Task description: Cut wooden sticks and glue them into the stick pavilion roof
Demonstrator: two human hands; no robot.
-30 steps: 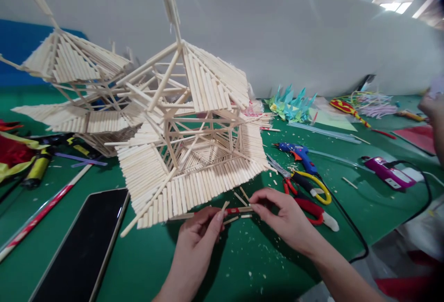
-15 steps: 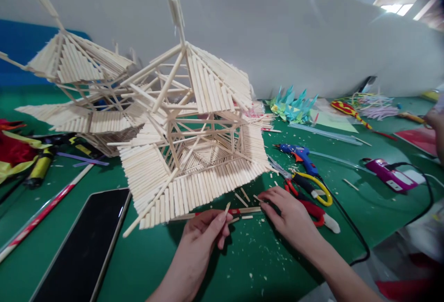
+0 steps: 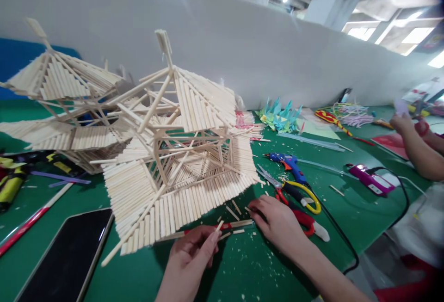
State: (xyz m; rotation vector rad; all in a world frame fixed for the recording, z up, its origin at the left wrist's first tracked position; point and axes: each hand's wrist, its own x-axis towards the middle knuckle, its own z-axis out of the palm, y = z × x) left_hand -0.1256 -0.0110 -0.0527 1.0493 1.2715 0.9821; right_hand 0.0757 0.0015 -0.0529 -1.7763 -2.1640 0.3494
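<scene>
A pagoda-like model of pale wooden sticks (image 3: 180,154) stands on the green table (image 3: 270,269) in front of me. My left hand (image 3: 192,253) is below its front eave, pinching a short wooden stick between thumb and fingers. My right hand (image 3: 277,221) rests on the table just right of the eave, fingers curled down over loose stick pieces (image 3: 236,209). A long stick with a red band (image 3: 222,225) lies between the two hands.
A second stick model (image 3: 58,103) stands at the back left. Scissors with red and yellow handles (image 3: 301,200), a blue glue gun (image 3: 287,163), a purple device with a black cord (image 3: 369,179), paper crafts (image 3: 279,114) and a dark tablet (image 3: 65,260) lie around. Another person's arm (image 3: 416,151) is at right.
My right hand let go of the red-banded stick and slid right onto the loose pieces. My left hand kept its short stick. The view tilted up.
</scene>
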